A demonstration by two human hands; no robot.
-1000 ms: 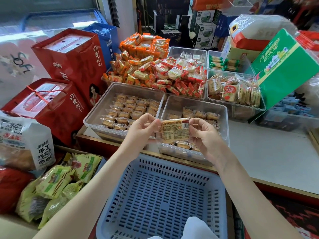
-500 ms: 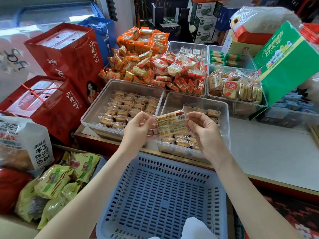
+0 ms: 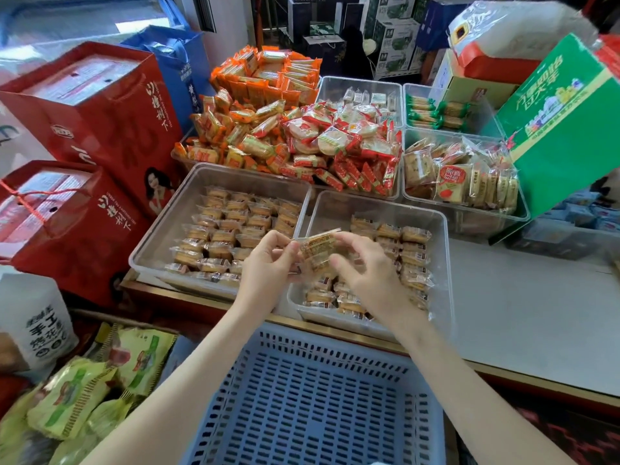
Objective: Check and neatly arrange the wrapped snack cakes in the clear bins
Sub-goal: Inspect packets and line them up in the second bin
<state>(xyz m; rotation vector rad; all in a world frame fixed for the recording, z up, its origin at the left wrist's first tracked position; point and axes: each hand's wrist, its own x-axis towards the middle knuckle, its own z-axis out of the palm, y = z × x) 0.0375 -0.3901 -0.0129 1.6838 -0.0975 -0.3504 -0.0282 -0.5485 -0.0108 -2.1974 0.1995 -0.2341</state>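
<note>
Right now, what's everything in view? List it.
front left bin: one, clear, rows of tan cakes
front right bin: one, clear, partly filled with tan cakes
held snack cake: one, tan in clear wrap, over the front right bin
orange-wrapped snacks: many, heaped behind
red-wrapped snacks: many, heaped behind
red gift boxes: two, left
green box: one, right
blue basket: one, bottom centre
left hand: pinches the cake
right hand: pinches the cake
</note>
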